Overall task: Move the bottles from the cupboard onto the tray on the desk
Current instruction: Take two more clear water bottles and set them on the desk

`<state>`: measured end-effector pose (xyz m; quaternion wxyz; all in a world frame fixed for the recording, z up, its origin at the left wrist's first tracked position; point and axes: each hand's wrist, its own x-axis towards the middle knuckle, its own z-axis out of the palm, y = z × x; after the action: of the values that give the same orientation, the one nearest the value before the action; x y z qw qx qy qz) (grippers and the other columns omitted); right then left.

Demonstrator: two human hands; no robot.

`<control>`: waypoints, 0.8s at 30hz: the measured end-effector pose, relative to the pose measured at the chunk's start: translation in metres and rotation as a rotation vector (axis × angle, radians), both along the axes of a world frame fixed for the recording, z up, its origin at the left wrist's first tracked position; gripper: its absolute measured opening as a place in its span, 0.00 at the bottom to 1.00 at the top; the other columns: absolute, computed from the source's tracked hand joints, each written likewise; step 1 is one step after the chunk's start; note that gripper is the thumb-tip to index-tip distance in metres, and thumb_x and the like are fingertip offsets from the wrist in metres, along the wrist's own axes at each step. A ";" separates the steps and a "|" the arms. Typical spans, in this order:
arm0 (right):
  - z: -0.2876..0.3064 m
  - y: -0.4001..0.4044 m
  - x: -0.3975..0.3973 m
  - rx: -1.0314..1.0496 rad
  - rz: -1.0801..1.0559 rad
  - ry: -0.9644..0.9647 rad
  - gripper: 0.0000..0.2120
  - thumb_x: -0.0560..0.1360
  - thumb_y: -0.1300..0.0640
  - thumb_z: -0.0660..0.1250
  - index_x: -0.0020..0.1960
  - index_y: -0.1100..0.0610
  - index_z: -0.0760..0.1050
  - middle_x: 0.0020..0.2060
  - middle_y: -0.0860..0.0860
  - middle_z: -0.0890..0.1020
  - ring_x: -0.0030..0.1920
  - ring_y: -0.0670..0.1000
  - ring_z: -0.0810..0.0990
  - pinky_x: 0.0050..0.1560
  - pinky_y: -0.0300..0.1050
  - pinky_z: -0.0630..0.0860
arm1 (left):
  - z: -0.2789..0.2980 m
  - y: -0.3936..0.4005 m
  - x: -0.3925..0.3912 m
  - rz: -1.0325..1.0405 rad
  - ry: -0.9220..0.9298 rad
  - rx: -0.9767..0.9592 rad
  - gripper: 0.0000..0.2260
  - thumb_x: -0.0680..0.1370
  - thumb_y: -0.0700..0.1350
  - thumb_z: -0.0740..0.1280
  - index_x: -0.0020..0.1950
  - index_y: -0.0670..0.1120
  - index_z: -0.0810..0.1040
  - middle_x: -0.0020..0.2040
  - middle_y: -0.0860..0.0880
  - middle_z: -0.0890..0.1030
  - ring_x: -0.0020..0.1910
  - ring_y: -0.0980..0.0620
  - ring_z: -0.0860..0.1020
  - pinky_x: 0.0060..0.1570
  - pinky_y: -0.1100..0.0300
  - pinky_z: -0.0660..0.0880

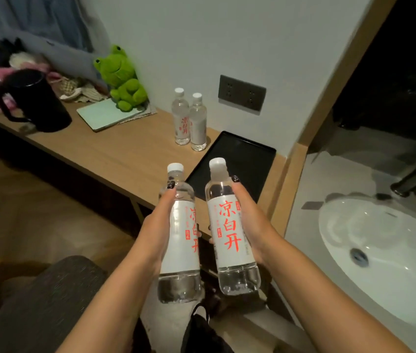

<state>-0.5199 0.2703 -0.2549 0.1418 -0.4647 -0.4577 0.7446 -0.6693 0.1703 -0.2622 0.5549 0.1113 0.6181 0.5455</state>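
A: What do I have in the head view?

B: I see my left hand [161, 220] closed around one water bottle [180, 240], and my right hand [249, 222] closed around a second water bottle [230, 230]. Each grip is wrapped on the white label, thumb up near the neck. Both bottles are held in the air, side by side, just in front of the near edge of the surface [115, 154].

A: And the tray?

B: The black tray [250, 159] lies on the surface near the wall, past the two caps. I see nothing on its visible part. Two more bottles [189, 121] stand upright on the surface just beside the tray's left corner, touching each other.

A: Other things?

B: A green frog toy [123, 77] sits on a notebook [105, 114], a black mug [36, 100] stands further left, and a white sink [380, 250] is at the right.
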 end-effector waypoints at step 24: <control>0.001 0.163 -0.147 0.015 -0.244 0.067 0.26 0.73 0.33 0.62 0.59 0.53 0.75 0.48 0.57 0.82 0.48 0.58 0.83 0.60 0.60 0.77 | 0.013 0.182 -0.168 0.092 0.075 0.084 0.33 0.64 0.73 0.67 0.55 0.48 0.80 0.48 0.41 0.84 0.47 0.40 0.83 0.51 0.41 0.79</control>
<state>-0.6668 0.4331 -0.2537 0.2498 -0.4908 -0.3985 0.7335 -0.8378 0.3519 -0.2491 0.5003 0.1265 0.6196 0.5914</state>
